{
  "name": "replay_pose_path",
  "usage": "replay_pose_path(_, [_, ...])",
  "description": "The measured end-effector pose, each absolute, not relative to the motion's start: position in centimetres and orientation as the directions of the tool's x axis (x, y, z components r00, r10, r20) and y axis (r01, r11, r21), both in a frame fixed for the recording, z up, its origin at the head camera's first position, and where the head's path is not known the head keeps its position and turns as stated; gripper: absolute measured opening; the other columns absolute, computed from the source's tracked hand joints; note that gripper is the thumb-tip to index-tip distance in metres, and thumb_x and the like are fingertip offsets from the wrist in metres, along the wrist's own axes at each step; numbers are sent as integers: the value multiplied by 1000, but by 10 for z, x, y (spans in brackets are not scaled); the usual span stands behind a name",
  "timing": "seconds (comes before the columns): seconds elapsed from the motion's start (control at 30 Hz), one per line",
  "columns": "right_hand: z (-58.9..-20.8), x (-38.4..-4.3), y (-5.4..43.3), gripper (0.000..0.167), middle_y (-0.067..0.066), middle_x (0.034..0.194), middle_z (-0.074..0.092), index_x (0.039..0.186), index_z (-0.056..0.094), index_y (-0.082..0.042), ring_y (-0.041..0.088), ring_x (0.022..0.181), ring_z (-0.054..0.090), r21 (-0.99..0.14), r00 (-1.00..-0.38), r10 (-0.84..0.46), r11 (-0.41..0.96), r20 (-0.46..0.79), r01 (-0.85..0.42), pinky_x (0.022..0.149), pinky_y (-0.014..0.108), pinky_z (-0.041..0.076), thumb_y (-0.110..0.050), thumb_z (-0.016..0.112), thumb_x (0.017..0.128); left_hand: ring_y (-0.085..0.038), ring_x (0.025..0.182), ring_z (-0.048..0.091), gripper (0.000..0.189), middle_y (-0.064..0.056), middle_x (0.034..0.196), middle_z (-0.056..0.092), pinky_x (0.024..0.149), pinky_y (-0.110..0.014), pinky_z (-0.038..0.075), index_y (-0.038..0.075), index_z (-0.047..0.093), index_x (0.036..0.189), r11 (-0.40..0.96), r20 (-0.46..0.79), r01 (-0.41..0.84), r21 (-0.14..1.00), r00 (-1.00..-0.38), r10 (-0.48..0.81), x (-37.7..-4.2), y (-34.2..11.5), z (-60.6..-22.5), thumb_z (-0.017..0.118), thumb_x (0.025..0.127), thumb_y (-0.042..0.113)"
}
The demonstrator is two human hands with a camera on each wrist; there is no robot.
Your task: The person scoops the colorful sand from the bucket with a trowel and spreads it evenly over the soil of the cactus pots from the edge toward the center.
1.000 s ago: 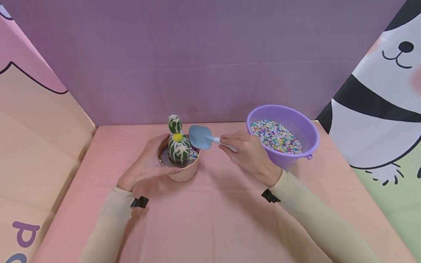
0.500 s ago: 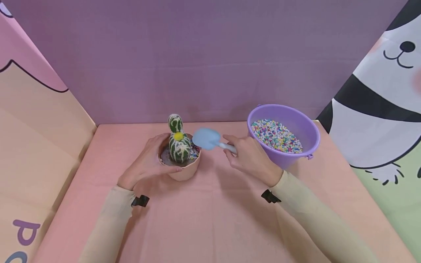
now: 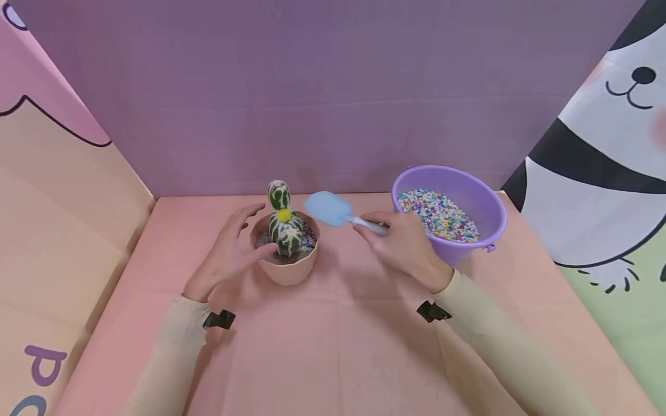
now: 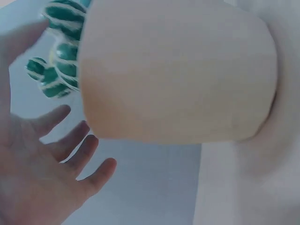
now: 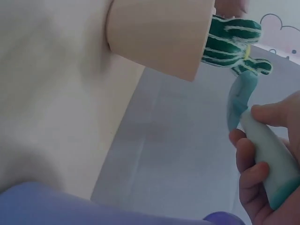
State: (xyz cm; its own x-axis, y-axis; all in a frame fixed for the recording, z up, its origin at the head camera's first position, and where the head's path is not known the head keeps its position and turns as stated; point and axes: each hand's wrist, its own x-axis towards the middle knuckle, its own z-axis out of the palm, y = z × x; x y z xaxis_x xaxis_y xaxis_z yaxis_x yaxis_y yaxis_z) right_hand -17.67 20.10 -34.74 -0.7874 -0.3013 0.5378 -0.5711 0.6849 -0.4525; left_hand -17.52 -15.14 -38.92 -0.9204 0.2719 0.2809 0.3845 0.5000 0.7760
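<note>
A green cactus (image 3: 286, 234) with white stripes and a yellow flower stands in a pale peach pot (image 3: 289, 273). Small coloured beads (image 3: 309, 238) lie in the pot, on the cactus's right. My left hand (image 3: 229, 254) is at the pot's left side, thumb and fingers spread around the rim. In the left wrist view, those fingers (image 4: 77, 140) are loosely bent and grip nothing. My right hand (image 3: 406, 245) holds a light blue toy shovel (image 3: 329, 208) by its handle, thumb on top and fingers curled beneath. The blade is raised to the right of the cactus.
A purple bucket (image 3: 489, 214) stands at the back right, beyond my right hand, part-filled with multicoloured beads (image 3: 439, 215). Pink cloth (image 3: 312, 346) covers the table. A purple backdrop (image 3: 333, 115) rises behind, with printed panels on both sides.
My left hand has loosened from the pot, its thumb lifting off the front. The shovel has turned and shifted slightly right and up with my right hand; the bucket stays put.
</note>
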Motion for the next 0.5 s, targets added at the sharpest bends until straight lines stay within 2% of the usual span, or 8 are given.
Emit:
replay_pose_path(0.1, [-342, -176, 205, 18, -1, 91, 84, 103, 87, -14, 10, 64, 68, -456, -778, -274, 682, 565, -572, 60, 23, 48, -26, 85, 89, -35, 151, 41, 76, -10, 164, 44, 122, -60, 37, 14, 44, 161, 453, 317, 388, 803, -921, 226, -173, -152, -386, 81, 95, 24])
replay_pose_path(0.2, [-337, -175, 209, 18, -2, 87, 83, 102, 88, -15, 8, 58, 62, -459, -771, -265, 675, 579, -577, 56, 20, 44, -27, 87, 88, -33, 147, 46, 70, -10, 160, 49, 117, -59, 44, 12, 48, 158, 423, 363, 409, 808, -913, 188, -169, -150, -381, 79, 96, 21])
replay_pose_path(0.4, [-337, -177, 218, 19, -1, 83, 83, 99, 88, -14, 10, 59, 65, -428, -731, -259, 670, 632, -607, 59, 14, 41, -23, 90, 83, -34, 139, 54, 62, -15, 151, 56, 110, -56, 50, 7, 55, 152, 391, 435, 439, 809, -894, 103, -157, -143, -368, 79, 94, 13])
replay_pose_path(0.5, [-338, -177, 223, 19, -1, 81, 82, 99, 88, -16, 9, 59, 65, -415, -713, -258, 666, 652, -620, 58, 13, 41, -23, 91, 82, -27, 134, 56, 58, -12, 146, 59, 108, -50, 52, 7, 59, 148, 378, 471, 460, 803, -879, 70, -150, -138, -362, 79, 94, 11])
